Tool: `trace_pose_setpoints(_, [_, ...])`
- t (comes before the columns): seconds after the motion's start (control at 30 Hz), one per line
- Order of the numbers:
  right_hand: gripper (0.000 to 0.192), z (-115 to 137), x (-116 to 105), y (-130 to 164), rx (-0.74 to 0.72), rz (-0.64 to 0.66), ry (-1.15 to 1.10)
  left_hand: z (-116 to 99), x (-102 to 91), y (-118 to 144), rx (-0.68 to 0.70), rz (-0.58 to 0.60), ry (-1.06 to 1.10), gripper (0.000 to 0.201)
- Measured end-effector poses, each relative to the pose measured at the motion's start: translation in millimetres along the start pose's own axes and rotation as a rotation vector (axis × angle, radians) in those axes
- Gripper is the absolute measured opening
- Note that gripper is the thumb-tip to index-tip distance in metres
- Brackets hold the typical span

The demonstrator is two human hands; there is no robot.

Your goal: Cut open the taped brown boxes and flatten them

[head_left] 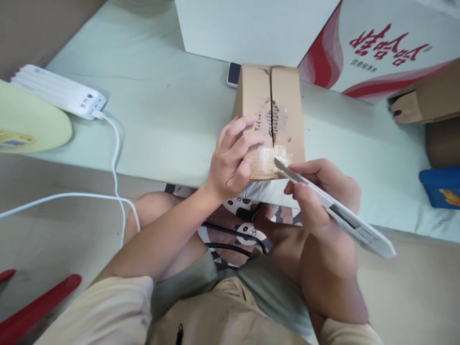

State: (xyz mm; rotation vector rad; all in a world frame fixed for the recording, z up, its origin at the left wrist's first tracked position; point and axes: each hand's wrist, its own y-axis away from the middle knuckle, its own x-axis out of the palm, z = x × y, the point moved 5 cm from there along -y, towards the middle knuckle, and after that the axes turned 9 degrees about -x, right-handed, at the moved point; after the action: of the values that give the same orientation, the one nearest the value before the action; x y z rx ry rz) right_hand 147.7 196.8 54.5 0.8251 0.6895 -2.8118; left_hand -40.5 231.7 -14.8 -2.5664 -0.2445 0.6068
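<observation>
A small brown cardboard box (283,100) lies on the pale green surface (168,110), its top seam split and the cardboard torn around it. A strip of clear tape crosses its near end. My left hand (232,160) presses on the box's near left side, fingers spread over the top. My right hand (323,191) grips a white utility knife (345,218), and the blade tip touches the tape at the seam.
A white power bank (59,91) with a white cable (115,158) lies at the left. A phone (233,73) sits behind the box. Large white and red-printed cartons (381,48) stand at the back, a blue container (440,187) at the right.
</observation>
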Motion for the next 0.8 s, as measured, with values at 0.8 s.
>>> trace_pose_setpoints(0.8, [0.013,-1,-30,4,-0.099,-0.492,0.009,3,-8.9,5,0.028,-0.174,0.140,0.064])
